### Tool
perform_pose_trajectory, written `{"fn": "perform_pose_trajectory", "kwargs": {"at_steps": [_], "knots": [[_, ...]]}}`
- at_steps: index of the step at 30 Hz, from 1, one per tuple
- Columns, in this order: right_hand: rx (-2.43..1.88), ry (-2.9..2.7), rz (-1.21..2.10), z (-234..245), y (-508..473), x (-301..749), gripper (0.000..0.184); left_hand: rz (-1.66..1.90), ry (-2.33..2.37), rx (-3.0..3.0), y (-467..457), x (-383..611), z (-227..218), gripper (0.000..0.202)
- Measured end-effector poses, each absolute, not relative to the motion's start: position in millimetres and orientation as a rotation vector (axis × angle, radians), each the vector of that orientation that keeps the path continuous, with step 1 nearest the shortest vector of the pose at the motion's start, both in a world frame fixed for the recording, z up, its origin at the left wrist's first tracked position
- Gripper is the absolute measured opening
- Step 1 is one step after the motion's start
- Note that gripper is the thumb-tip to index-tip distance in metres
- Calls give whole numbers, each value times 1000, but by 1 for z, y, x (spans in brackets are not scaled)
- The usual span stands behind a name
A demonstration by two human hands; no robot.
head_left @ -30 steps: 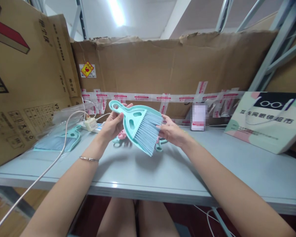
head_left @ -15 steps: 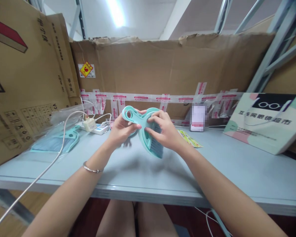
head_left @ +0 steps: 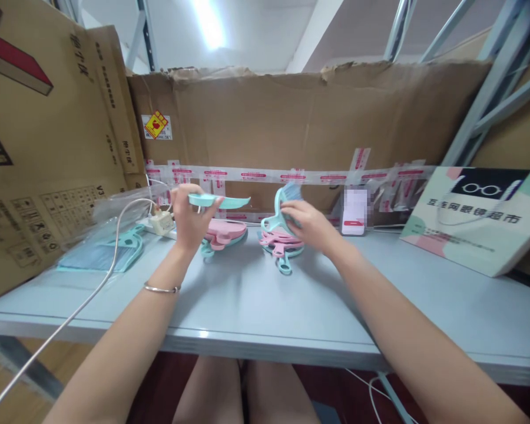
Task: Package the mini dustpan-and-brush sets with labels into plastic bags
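My left hand [head_left: 189, 217] grips a teal plastic dustpan [head_left: 223, 202] by its handle and holds it flat, edge-on, above a stack of pink and teal dustpans [head_left: 223, 234]. My right hand [head_left: 304, 224] holds a small teal brush [head_left: 285, 206] with pale blue bristles pointing up, just over a pile of pink and teal brushes [head_left: 283, 245] on the grey table [head_left: 265, 306]. The two hands are apart, each over its own pile.
A bagged teal brush-and-dustpan set [head_left: 101, 250] lies at the left under a white cable [head_left: 75, 312]. A power strip [head_left: 161, 224] sits behind it. Cardboard walls [head_left: 300, 112] close the back and left. A phone [head_left: 355, 211] and a printed paper bag [head_left: 481, 215] stand at the right.
The brush and dustpan, held together as one set before, have come apart. My left hand carried the dustpan left and back; my right hand took the brush to the pile at the right.
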State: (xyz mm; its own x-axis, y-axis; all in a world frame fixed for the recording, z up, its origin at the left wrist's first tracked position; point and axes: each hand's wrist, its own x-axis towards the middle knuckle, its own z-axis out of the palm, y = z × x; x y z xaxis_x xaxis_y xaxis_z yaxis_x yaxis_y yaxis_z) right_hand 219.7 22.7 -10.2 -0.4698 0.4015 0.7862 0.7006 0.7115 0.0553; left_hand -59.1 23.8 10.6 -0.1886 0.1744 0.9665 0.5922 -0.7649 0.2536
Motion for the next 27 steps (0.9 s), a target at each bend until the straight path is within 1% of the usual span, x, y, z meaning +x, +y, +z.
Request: {"fn": "perform_pose_trajectory", "kwargs": {"at_steps": [5, 7, 9, 11, 13, 15, 17, 18, 21, 23, 25, 27], "knots": [[-1157, -2445, -234, -38, 48, 219, 29, -1379, -1209, -2125, 36, -56, -4, 18], [-1246, -2473, -97, -44, 54, 220, 33, -1098, -1357, -2263, 35, -55, -6, 13], [-1294, -2414, 64, -48, 57, 221, 42, -898, -1499, -2352, 32, -54, -7, 10], [-1323, -2304, 203, -50, 57, 221, 47, -775, -1632, -2465, 27, -54, -7, 17], [-1354, -2210, 259, -52, 55, 220, 44, -669, -1750, -2572, 24, -55, -7, 34], [-1387, -2175, 196, -53, 51, 215, 34, -596, -1822, -2609, 22, -56, -7, 49], [-1393, -2191, 78, -54, 45, 208, 26, -586, -1864, -2561, 23, -56, -8, 55], [-1376, -2211, 30, -55, 42, 203, 27, -592, -1878, -2526, 23, -56, -8, 56], [-1322, -2294, 17, -55, 32, 191, 39, -609, -1894, -2446, 23, -53, -10, 58], [-1325, -2364, 74, -54, 27, 188, 42, -614, -1899, -2443, 23, -50, -12, 57], [-1338, -2404, 136, -53, 25, 189, 39, -623, -1911, -2442, 22, -47, -14, 54], [-1323, -2414, 178, -52, 26, 195, 31, -647, -1918, -2435, 23, -46, -16, 51]]}}
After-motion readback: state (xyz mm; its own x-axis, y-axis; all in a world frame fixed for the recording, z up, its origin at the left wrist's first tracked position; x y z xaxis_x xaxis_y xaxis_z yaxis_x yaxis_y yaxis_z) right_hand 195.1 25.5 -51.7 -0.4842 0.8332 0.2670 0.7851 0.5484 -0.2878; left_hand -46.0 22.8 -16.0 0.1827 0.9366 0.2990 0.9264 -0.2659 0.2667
